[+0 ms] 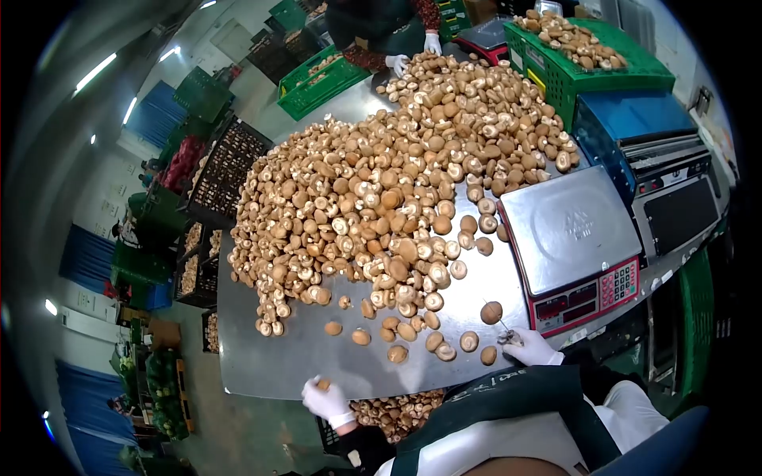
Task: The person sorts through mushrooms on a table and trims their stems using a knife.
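Note:
My left hand [327, 403], in a white glove, is at the table's front edge with its fingers closed around a small brown mushroom [323, 384]. My right hand [533, 348], also gloved in white, rests low on the table near the scale. A thin metal tool [505, 325] sticks out from its fingers, too small to tell its kind. Just beyond its tip lies a round brown mushroom [491, 312]. Several loose mushrooms [398, 354] are scattered between my two hands. Behind them spreads a large heap of mushrooms [373, 182] on the metal table [270, 365].
A scale with a red keypad [567, 230] stands on the right, beside a blue-topped machine [635, 131]. Green crates [595, 71] stand behind it. Across the table a co-worker's gloved hands [397, 63] touch the heap. Below the front edge is a crate of mushrooms [397, 416].

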The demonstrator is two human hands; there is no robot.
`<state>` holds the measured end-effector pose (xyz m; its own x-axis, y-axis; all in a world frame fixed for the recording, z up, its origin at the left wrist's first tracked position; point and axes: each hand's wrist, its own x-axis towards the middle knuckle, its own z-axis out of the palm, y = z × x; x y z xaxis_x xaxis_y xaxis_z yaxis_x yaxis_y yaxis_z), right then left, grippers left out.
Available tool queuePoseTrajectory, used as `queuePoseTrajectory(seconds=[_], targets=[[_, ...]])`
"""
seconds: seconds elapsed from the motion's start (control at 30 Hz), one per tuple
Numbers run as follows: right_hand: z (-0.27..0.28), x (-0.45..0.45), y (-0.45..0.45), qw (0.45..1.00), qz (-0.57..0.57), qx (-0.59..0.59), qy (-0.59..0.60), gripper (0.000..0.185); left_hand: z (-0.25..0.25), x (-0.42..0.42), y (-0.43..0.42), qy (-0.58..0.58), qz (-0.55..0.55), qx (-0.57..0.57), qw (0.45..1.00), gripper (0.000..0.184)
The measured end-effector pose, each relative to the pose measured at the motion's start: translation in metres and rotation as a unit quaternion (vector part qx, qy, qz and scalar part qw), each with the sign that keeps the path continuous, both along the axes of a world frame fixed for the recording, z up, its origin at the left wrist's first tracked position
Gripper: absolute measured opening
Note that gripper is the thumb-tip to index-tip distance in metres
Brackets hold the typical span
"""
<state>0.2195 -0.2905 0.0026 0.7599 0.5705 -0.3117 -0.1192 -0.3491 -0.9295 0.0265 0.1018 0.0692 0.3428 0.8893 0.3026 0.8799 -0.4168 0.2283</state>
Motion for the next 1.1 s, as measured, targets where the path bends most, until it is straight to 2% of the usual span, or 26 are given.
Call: queuePoseTrajectory(seconds=[0.07,0.1,0.17,0.2,0.23,0.27,0.3,0.33,0.4,0.43,0.47,0.5,0.53,0.57,0.6,0.67,0.7,0.73,0.8,0.83,0.87,0.97,1.0,1.07,1.1], targets=[[0.006,0.0,0.002,1.0,-0.008,-0.006,0.027,0.035,0.007,-0.024,-0.002,0.102,0.069,0.172,0.977,0.049],[0.008,0.0,0.003,0.999,-0.015,-0.012,0.05,0.036,0.016,-0.02,-0.01,0.023,0.033,0.181,0.983,0.049],[0.004,0.0,0.004,0.998,-0.008,-0.012,0.058,0.037,0.025,0.006,-0.015,-0.051,-0.144,0.121,0.981,0.044],[0.001,0.001,0.006,0.998,-0.002,-0.007,0.063,0.038,0.026,0.031,-0.022,-0.09,-0.194,0.038,0.976,0.038],[-0.001,0.001,0.01,0.997,0.001,-0.006,0.072,0.035,0.026,0.06,-0.035,-0.136,-0.278,0.043,0.95,0.031],[0.0,0.0,0.014,0.997,0.006,-0.006,0.073,0.035,0.037,0.095,-0.053,-0.151,-0.353,-0.018,0.923,0.031],[0.003,0.001,0.019,0.989,-0.014,0.034,0.144,0.033,0.022,0.115,-0.058,-0.121,-0.367,-0.03,0.922,0.028],[0.005,0.001,0.022,0.974,-0.037,0.073,0.213,0.031,0.006,0.138,-0.06,-0.122,-0.429,0.006,0.895,0.028],[-0.011,0.003,0.032,0.965,-0.037,0.083,0.246,0.031,0.004,0.181,-0.076,-0.063,-0.471,-0.021,0.88,0.033],[-0.002,0.007,0.034,0.962,-0.035,0.09,0.255,0.032,0.001,0.199,-0.082,-0.032,-0.496,0.003,0.868,0.037],[0.009,0.01,0.041,0.959,-0.033,0.098,0.265,0.032,-0.009,0.212,-0.083,0.02,-0.496,0.022,0.868,0.043],[0.011,0.011,0.047,0.976,-0.033,0.119,0.18,0.032,-0.015,0.224,-0.085,0.079,-0.478,0.026,0.874,0.044],[0.017,0.012,0.051,0.976,-0.039,0.12,0.179,0.032,-0.024,0.234,-0.085,0.139,-0.459,0.03,0.877,0.046],[0.026,0.014,0.054,0.977,-0.029,0.13,0.166,0.032,-0.037,0.242,-0.08,0.157,-0.453,0.073,0.874,0.038],[0.03,0.016,0.054,0.978,-0.02,0.14,0.153,0.032,-0.036,0.245,-0.079,0.158,-0.458,0.075,0.871,0.038],[0.021,0.016,0.053,0.979,-0.032,0.153,0.134,0.031,-0.034,0.246,-0.074,0.109,-0.484,0.037,0.868,0.027],[0.02,0.017,0.05,0.983,-0.026,0.133,0.12,0.03,-0.028,0.243,-0.076,0.019,-0.483,0.019,0.875,0.021],[0.018,0.019,0.049,0.988,-0.019,0.113,0.106,0.03,-0.021,0.238,-0.07,-0.006,-0.499,0.031,0.866,0.022],[0.015,0.02,0.045,0.983,-0.037,0.116,0.137,0.029,-0.015,0.225,-0.065,-0.139,-0.493,-0.05,0.857,0.023],[0.013,0.021,0.044,0.978,-0.053,0.117,0.165,0.028,-0.008,0.218,-0.064,-0.071,-0.474,-0.033,0.877,0.025],[0.011,0.02,0.043,0.972,-0.067,0.118,0.194,0.027,-0.008,0.217,-0.063,-0.068,-0.472,-0.033,0.878,0.025],[0.001,0.018,0.045,0.975,-0.053,0.112,0.186,0.028,-0.015,0.216,-0.068,0.006,-0.529,0.009,0.849,0.034],[0.001,0.018,0.046,0.974,-0.047,0.109,0.195,0.028,-0.014,0.221,-0.076,0.012,-0.534,-0.004,0.846,0.038],[0.001,0.017,0.048,0.979,-0.022,0.101,0.174,0.028,-0.023,0.235,-0.087,0.051,-0.539,0.057,0.839,0.041],[0.002,0.016,0.049,0.984,-0.001,0.093,0.15,0.028,-0.028,0.241,-0.088,0.095,-0.524,0.038,0.846,0.042]])
